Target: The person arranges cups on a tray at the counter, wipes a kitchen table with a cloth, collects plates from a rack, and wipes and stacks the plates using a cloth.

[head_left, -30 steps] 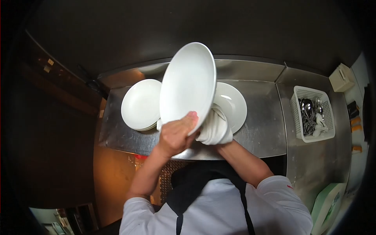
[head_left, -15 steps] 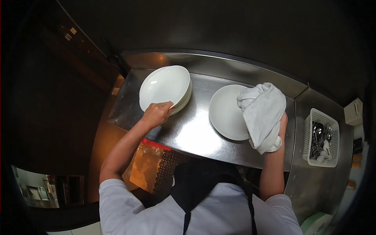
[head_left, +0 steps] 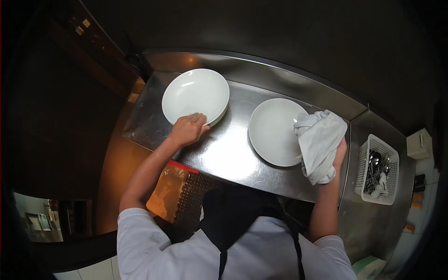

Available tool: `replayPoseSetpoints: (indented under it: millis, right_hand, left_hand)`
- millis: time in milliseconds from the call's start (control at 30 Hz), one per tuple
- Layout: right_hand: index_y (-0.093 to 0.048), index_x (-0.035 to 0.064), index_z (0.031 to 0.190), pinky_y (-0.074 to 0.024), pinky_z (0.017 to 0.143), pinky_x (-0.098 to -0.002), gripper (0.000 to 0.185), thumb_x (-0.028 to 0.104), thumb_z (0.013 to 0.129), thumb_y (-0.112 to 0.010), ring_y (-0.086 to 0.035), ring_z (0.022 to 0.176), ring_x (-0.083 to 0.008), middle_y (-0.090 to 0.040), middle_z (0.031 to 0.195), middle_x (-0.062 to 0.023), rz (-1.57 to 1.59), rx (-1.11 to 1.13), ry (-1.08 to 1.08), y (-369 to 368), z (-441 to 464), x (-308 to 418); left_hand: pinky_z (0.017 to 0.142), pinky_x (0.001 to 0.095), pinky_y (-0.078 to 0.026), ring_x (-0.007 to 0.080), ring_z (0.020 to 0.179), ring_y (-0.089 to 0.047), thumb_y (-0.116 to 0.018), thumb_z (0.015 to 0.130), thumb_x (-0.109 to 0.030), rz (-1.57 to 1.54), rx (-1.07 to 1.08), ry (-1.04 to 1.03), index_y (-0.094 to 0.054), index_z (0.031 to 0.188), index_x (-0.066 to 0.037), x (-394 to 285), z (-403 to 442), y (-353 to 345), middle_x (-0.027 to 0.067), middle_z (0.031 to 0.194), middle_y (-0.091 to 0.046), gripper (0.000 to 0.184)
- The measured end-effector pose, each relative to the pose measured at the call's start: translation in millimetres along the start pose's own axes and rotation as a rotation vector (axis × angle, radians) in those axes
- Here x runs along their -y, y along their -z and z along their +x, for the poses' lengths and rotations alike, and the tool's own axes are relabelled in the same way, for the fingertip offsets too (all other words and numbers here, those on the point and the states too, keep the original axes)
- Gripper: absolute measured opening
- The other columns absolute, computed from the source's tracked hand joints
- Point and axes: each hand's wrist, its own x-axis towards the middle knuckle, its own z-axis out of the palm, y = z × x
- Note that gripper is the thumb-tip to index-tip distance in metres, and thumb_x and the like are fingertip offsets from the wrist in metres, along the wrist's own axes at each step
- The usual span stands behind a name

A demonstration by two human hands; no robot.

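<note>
A shallow white bowl (head_left: 196, 93) sits nearly level on top of a small stack at the left of the steel counter. My left hand (head_left: 188, 129) is at its near rim, the fingers over the inside and the thumb outside, closed on the edge. To the right, a round white plate (head_left: 275, 132) lies on the counter. My right hand (head_left: 341, 151), mostly hidden, is closed around a bunched white cloth (head_left: 321, 144). That cloth covers the plate's right edge; whether they touch I cannot tell.
A white plastic basket (head_left: 391, 199) of spoons and other cutlery stands on the right-hand counter (head_left: 361, 221). Beyond it is a pale box (head_left: 418, 143). A raised steel backsplash (head_left: 261, 70) runs along the back of the steel counter (head_left: 233, 158).
The top bowl has gone from tilted to nearly level on the stack, my left hand still at its rim. My right hand and the cloth have shifted slightly right, baring more of the plate.
</note>
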Motion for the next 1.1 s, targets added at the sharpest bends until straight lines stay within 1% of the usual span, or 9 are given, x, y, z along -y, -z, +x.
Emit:
replayPoseSetpoints:
  millis: [67, 133, 300, 367, 400, 533, 767, 933, 1100]
  right_hand:
    - [-0.054, -0.0030, 0.130, -0.0501, 0.099, -0.0388, 0.042, 0.025, 0.102, -0.039, -0.062, 0.114, -0.0296, -0.063, 0.123, -0.0164, -0.129, -0.114, 0.016, 18.8, 13.2, -1.8]
    - [-0.055, -0.0040, 0.127, -0.0497, 0.095, -0.0381, 0.039, 0.022, 0.100, -0.043, -0.063, 0.112, -0.0293, -0.064, 0.120, -0.0151, -0.866, -0.005, 0.111, 62.6, 42.9, -9.9]
    - [-0.060, -0.0090, 0.103, -0.0510, 0.077, -0.0451, 0.041, 0.031, 0.091, -0.060, -0.064, 0.084, -0.0414, -0.065, 0.094, -0.0299, -1.878, 0.433, -0.013, 6.8, 59.8, -48.6]
    - [-0.054, -0.0130, 0.119, -0.0385, 0.104, -0.0486, 0.056, 0.038, 0.094, -0.053, -0.051, 0.120, -0.0454, -0.053, 0.124, -0.0363, -1.850, 0.912, -0.255, -5.1, 53.0, -79.3]
    - [-0.047, -0.0092, 0.133, -0.0248, 0.116, -0.0514, 0.066, 0.044, 0.095, -0.050, -0.034, 0.138, -0.0438, -0.037, 0.144, -0.0339, -1.836, 1.067, 0.136, 36.6, 48.4, -120.0]
    - [-0.047, 0.0175, 0.144, -0.0175, 0.118, -0.0593, 0.060, 0.034, 0.088, -0.063, -0.030, 0.145, -0.0349, -0.032, 0.156, -0.0159, -1.779, 1.316, 0.391, 31.3, 55.1, -128.0]
    - [-0.051, 0.0171, 0.140, -0.0282, 0.114, -0.0529, 0.057, 0.029, 0.086, -0.065, -0.033, 0.144, -0.0276, -0.042, 0.151, -0.0154, -2.189, 1.026, 0.712, 52.7, 110.4, -99.7]
    - [-0.065, 0.0094, 0.120, -0.0432, 0.091, -0.0512, 0.035, 0.029, 0.090, -0.062, -0.061, 0.106, -0.0328, -0.066, 0.112, -0.0178, -2.357, 0.564, 0.406, 70.5, 31.6, -75.3]
    - [-0.064, -0.0079, 0.099, -0.0477, 0.075, -0.0448, 0.043, 0.033, 0.100, -0.050, -0.065, 0.079, -0.0367, -0.067, 0.083, -0.0226, -1.246, 0.285, -0.192, 38.0, -31.6, -101.1]
  left_hand:
    - [0.091, 0.0506, -0.049, 0.0338, 0.100, -0.065, -0.071, 0.084, -0.030, 0.055, -0.238, -0.116, -0.059, 0.114, -0.007, -30.4, 10.5, 13.3, 0.0139, 0.109, -0.067, 0.040]
    - [0.111, 0.0577, -0.032, 0.0357, 0.120, -0.058, -0.074, 0.081, -0.036, -0.171, -0.309, -0.150, -0.061, 0.122, -0.004, -70.3, 15.7, -5.8, 0.0152, 0.121, -0.065, 0.053]
    - [0.105, 0.0538, -0.040, 0.0313, 0.112, -0.061, -0.075, 0.080, -0.038, -0.459, -0.133, -0.270, -0.065, 0.112, -0.005, -174.4, 43.8, -74.6, 0.0116, 0.109, -0.066, 0.048]
    - [0.099, 0.0483, -0.046, 0.0308, 0.107, -0.063, -0.077, 0.079, -0.034, -0.572, -0.060, -0.232, -0.068, 0.105, -0.005, -184.2, 40.5, -91.6, 0.0104, 0.106, -0.068, 0.040]
    - [0.096, 0.0455, -0.049, 0.0301, 0.105, -0.064, -0.078, 0.078, -0.032, -0.680, -0.049, -0.209, -0.069, 0.103, -0.005, -184.6, 31.3, -98.6, 0.0099, 0.105, -0.068, 0.038]
    - [0.084, 0.0364, -0.054, 0.0273, 0.095, -0.068, -0.082, 0.074, -0.027, -0.728, -0.149, -0.270, -0.070, 0.101, -0.005, -179.1, 8.5, -98.9, 0.0090, 0.100, -0.071, 0.037]
    - [0.083, 0.0398, -0.047, 0.0230, 0.092, -0.067, -0.081, 0.070, -0.025, -0.556, -0.255, -0.197, -0.070, 0.097, -0.008, -181.4, 13.7, -90.5, 0.0066, 0.097, -0.071, 0.034]
    - [0.082, 0.0417, -0.047, 0.0238, 0.092, -0.067, -0.081, 0.069, -0.020, -0.559, -0.306, -0.179, -0.069, 0.096, -0.007, -181.2, 16.1, -88.5, 0.0075, 0.095, -0.070, 0.033]
    - [0.101, 0.0490, -0.042, 0.0303, 0.105, -0.062, -0.083, 0.064, -0.028, -0.674, -0.284, -0.105, -0.066, 0.094, -0.003, -180.4, 9.6, -106.6, 0.0146, 0.111, -0.065, 0.042]
